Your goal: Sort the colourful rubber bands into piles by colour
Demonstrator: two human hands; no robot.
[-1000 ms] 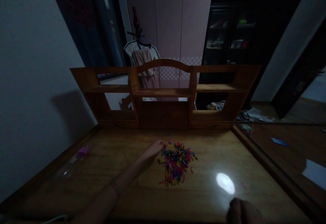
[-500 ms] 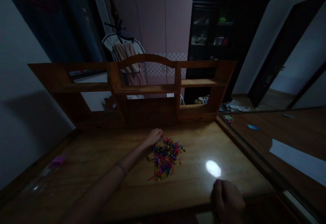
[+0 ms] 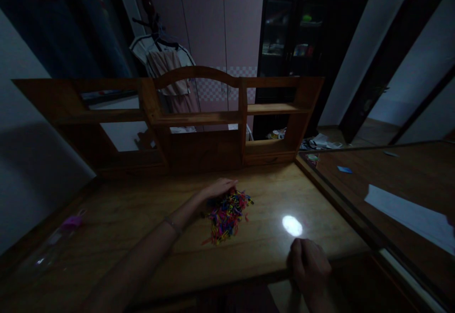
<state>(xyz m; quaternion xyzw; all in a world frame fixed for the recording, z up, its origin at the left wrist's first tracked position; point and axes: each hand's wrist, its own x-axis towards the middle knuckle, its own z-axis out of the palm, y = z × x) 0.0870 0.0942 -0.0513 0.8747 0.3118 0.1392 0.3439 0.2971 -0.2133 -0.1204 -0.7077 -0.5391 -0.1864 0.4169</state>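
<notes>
A heap of small, thin colourful bands (image 3: 227, 218), with red, yellow, blue and pink among them, lies in the middle of the wooden desk (image 3: 142, 237). Reaching in from the lower left, my left hand (image 3: 221, 188) lies over the far side of the heap. Its fingers are stretched out to the right, and their undersides are hidden. At the near right edge of the desk my right hand (image 3: 310, 262) rests in a loose fist, apart from the heap, with nothing visible in it.
A clear plastic bottle (image 3: 44, 251) with a purple top lies at the left. Wooden shelving (image 3: 199, 121) rises along the desk's back edge. Right of the desk's raised border, a white sheet (image 3: 405, 213) and a blue card (image 3: 344, 169) lie on a brown surface.
My left hand has moved right along the heap's far edge, and its fingers have straightened. My right hand stays in a fist. The whole view has shifted slightly.
</notes>
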